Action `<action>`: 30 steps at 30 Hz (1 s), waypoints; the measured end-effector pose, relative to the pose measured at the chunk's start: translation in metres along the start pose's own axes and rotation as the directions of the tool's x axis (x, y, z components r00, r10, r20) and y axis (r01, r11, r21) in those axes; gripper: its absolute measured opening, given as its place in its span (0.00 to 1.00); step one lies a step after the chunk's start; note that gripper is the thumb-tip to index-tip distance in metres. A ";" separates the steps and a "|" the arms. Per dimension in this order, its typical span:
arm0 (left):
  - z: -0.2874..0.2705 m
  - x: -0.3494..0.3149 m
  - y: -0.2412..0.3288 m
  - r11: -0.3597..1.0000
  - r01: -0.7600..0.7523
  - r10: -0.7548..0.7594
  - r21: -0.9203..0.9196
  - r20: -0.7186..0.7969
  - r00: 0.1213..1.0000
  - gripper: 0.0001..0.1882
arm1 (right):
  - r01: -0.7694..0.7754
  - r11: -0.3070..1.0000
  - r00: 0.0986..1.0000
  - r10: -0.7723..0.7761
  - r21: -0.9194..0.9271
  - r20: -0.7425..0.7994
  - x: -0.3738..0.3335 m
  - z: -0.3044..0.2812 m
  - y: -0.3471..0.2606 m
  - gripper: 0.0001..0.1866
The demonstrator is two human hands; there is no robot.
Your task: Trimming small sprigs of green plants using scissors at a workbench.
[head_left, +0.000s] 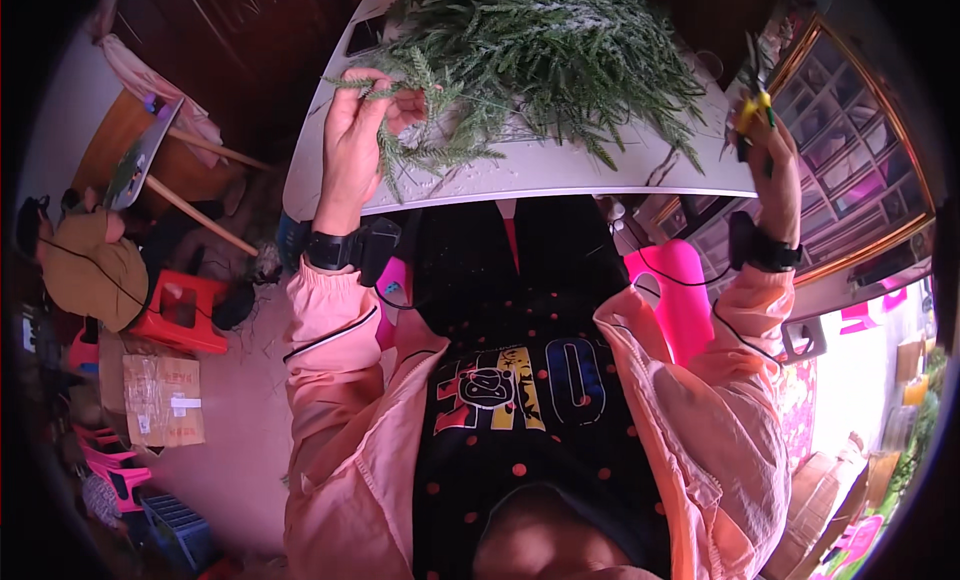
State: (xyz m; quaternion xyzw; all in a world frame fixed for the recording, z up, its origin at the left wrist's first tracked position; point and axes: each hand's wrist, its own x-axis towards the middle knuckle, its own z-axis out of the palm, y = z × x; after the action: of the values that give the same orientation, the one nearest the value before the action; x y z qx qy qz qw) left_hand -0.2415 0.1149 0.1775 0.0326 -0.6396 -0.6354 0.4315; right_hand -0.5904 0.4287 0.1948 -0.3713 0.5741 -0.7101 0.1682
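- I see the left hand (350, 135) at the near left of the worktop (535, 175), thumb and fingers clamped together on a green sprig (420, 75).
- That sprig spreads to both sides of the fingers, and its lower branches hang toward the near edge, against the left side of the pile (570, 70).
- The pile of needle-leaved sprigs fills the far middle and right of the worktop, some tips reaching almost to the near edge; I make out pale specks on it.
- I have the right hand (772, 160) at the worktop's right edge, apart from the pile, fingers closed around a tool (764, 100) with yellow on its grips and a dark end pointing up and away; I cannot tell whether that end is spread.
- A dark, flat, rectangular thing (366, 36) lies at the far left of the worktop, beyond the left hand.
- Each wrist wears a black band (338, 250) just above a pink sleeve (335, 315).
- Off to my left, a person in a tan top (92, 270) is beside a red stool (185, 305), with a cardboard box (165, 405) and a blue crate (178, 530) nearer me.
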 end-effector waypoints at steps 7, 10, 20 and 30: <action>0.018 -0.003 0.008 0.999 -0.007 0.008 -0.037 0.024 1.000 0.07 | -0.184 0.960 0.784 0.013 0.212 0.621 -0.018 0.165 -0.018 0.31; 0.019 -0.003 0.007 0.996 0.011 -0.006 -0.089 0.056 0.998 0.07 | -0.112 0.994 0.689 0.071 0.009 0.721 -0.008 0.192 -0.010 0.29; 0.026 -0.012 0.015 0.992 0.036 -0.075 0.119 0.340 0.938 0.18 | -0.118 0.993 0.785 0.105 -0.020 0.610 -0.005 0.205 0.007 0.26; 0.025 -0.013 0.016 0.928 0.058 -0.153 0.368 0.234 0.960 0.12 | 0.274 0.929 0.853 -0.115 -0.249 0.510 -0.024 0.214 0.003 0.26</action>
State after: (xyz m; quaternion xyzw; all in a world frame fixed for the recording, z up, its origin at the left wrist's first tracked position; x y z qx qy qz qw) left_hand -0.2402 0.1456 0.1888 0.0620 -0.7924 -0.5297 0.2961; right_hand -0.4212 0.2963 0.1984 -0.6165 0.5771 -0.5072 0.1723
